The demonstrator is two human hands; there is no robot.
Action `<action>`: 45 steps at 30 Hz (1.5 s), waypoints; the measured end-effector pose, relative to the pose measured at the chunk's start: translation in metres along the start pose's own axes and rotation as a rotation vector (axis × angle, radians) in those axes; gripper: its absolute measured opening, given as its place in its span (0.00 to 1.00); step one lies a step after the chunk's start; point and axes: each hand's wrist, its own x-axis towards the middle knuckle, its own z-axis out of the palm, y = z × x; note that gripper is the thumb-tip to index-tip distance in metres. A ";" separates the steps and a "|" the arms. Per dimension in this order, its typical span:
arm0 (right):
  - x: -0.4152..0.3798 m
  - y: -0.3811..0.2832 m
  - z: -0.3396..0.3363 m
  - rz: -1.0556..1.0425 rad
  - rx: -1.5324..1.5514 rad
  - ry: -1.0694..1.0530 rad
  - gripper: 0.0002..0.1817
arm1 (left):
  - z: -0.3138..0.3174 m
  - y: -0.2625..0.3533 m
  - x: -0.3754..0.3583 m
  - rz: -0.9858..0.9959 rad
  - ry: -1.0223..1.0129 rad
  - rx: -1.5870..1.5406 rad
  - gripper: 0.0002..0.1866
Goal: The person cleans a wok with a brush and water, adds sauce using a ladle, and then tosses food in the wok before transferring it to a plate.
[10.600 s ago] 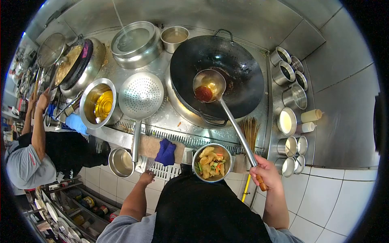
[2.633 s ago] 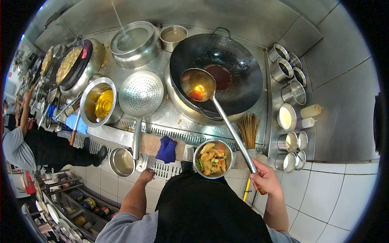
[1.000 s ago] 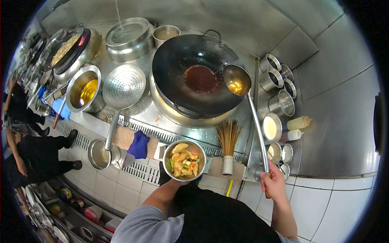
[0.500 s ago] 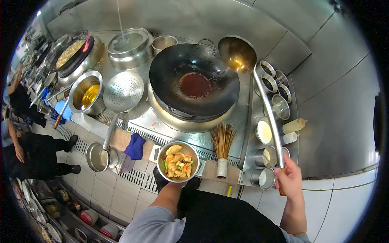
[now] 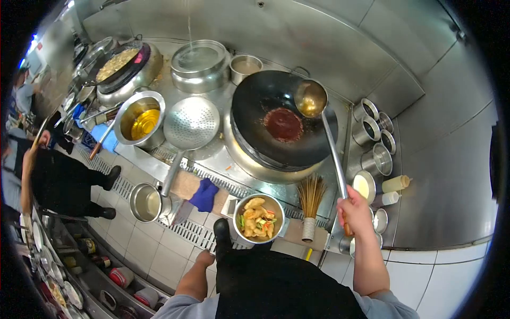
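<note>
At far left, another person in dark clothes stands along the steel range. Next comes a pot of yellow oil, then a perforated skimmer whose long handle runs down toward a small steel pot and a blue cloth. Below these, the left hand hangs off the counter, touching nothing; its fingers are too small to tell whether spread or curled. A bowl of fried pieces with vegetables sits at the counter edge. Behind it, the black wok holds a pool of red sauce. The right hand is wrapped around the handle of a long ladle, whose bowl hangs over the wok's right side. Seasoning tins line the far right.
</note>
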 end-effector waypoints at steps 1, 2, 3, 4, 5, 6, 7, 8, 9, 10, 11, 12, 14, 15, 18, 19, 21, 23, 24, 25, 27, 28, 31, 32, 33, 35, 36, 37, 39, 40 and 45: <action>0.009 -0.013 0.006 -0.024 0.000 -0.001 0.22 | 0.012 -0.033 0.000 -0.107 0.049 -0.011 0.24; 0.019 -0.028 0.013 -0.052 -0.001 -0.003 0.22 | 0.009 -0.056 -0.008 -0.164 -0.031 0.024 0.25; 0.035 -0.041 0.018 -0.126 0.032 -0.040 0.23 | 0.008 -0.079 -0.016 -0.220 -0.111 0.056 0.26; 0.051 -0.061 0.027 -0.158 0.000 -0.068 0.23 | 0.033 -0.132 -0.005 -0.157 -0.128 0.141 0.24; 0.070 -0.083 0.035 -0.149 -0.027 -0.140 0.25 | 0.052 -0.170 0.008 -0.094 -0.145 0.226 0.23; 0.086 -0.106 0.049 -0.126 -0.021 -0.130 0.26 | 0.045 -0.179 0.001 -0.077 -0.184 0.246 0.22; 0.100 -0.129 0.068 -0.096 -0.079 -0.038 0.19 | 0.037 -0.188 -0.012 -0.060 -0.224 0.268 0.21; 0.126 -0.149 0.083 -0.156 -0.198 -0.117 0.14 | 0.030 -0.194 -0.017 -0.064 -0.214 0.261 0.21; 0.165 -0.158 0.097 -0.196 -0.276 -0.178 0.08 | 0.024 -0.196 -0.021 -0.086 -0.214 0.232 0.20; 0.194 -0.171 0.121 -0.227 -0.340 -0.141 0.04 | 0.020 -0.196 -0.029 -0.108 -0.215 0.204 0.20; 0.227 -0.181 0.144 -0.263 -0.471 -0.133 0.05 | 0.006 -0.190 -0.042 0.130 -0.173 0.468 0.19; 0.261 -0.188 0.170 -0.161 -0.508 -0.086 0.07 | 0.002 -0.181 -0.052 0.125 -0.165 0.457 0.19; 0.295 -0.200 0.229 -0.053 -0.535 -0.053 0.06 | -0.004 -0.173 -0.059 -0.357 0.113 -0.548 0.21; 0.318 -0.197 0.257 0.062 -0.502 -0.093 0.06 | -0.004 -0.173 -0.062 -0.364 0.122 -0.559 0.21; 0.342 -0.184 0.326 0.243 0.565 -0.135 0.06 | -0.003 -0.176 -0.064 -0.405 0.242 -0.800 0.23; 0.359 -0.185 0.338 0.323 0.807 -0.131 0.08 | -0.011 -0.167 -0.078 -0.427 0.250 -0.889 0.24; 0.385 -0.184 0.326 0.247 0.570 -0.220 0.07 | -0.014 -0.168 -0.094 -0.479 0.289 -1.014 0.23; 0.396 -0.199 0.304 0.117 -0.358 -0.236 0.06 | -0.010 -0.178 -0.108 -0.496 0.292 -1.065 0.23; 0.386 -0.223 0.295 0.051 -1.054 -0.164 0.07 | -0.004 -0.183 -0.113 -0.503 0.291 -1.111 0.23; 0.350 -0.249 0.290 -0.078 -1.279 -0.165 0.07 | 0.014 -0.205 -0.113 -0.500 0.294 -1.114 0.23; 0.315 -0.273 0.287 -0.217 -1.501 -0.159 0.08 | 0.047 -0.256 -0.107 0.283 0.101 0.210 0.20; 0.311 -0.274 0.283 -0.270 -1.213 -0.099 0.09 | 0.042 -0.259 -0.103 0.287 0.100 0.217 0.20; 0.323 -0.254 0.287 -0.229 -0.619 -0.012 0.09 | 0.019 -0.266 -0.088 0.184 0.103 -0.011 0.20; 0.341 -0.239 0.296 -0.212 -0.587 0.022 0.10 | 0.011 -0.267 -0.082 0.148 0.107 -0.088 0.20; 0.363 -0.220 0.310 -0.262 -0.694 0.019 0.10 | 0.003 -0.267 -0.077 0.111 0.112 -0.165 0.21; 0.351 -0.212 0.340 -0.285 -0.824 -0.028 0.10 | -0.015 -0.267 -0.068 0.032 0.124 -0.323 0.21; 0.324 -0.211 0.354 -0.254 -0.847 -0.070 0.10 | -0.019 -0.269 -0.062 -0.007 0.127 -0.402 0.22; 0.318 -0.203 0.368 -0.155 -0.643 -0.098 0.08 | -0.028 -0.264 -0.059 -0.045 0.130 -0.484 0.22; 0.330 -0.194 0.374 -0.063 -0.434 -0.123 0.06 | -0.069 -0.221 -0.061 -0.224 0.263 -0.722 0.22; 0.344 -0.192 0.371 0.190 0.180 -0.325 0.03 | -0.093 -0.194 -0.066 -0.410 0.394 -0.965 0.21; 0.323 -0.197 0.344 0.429 0.944 -0.594 0.06 | -0.117 -0.175 -0.070 -0.347 0.362 -0.909 0.22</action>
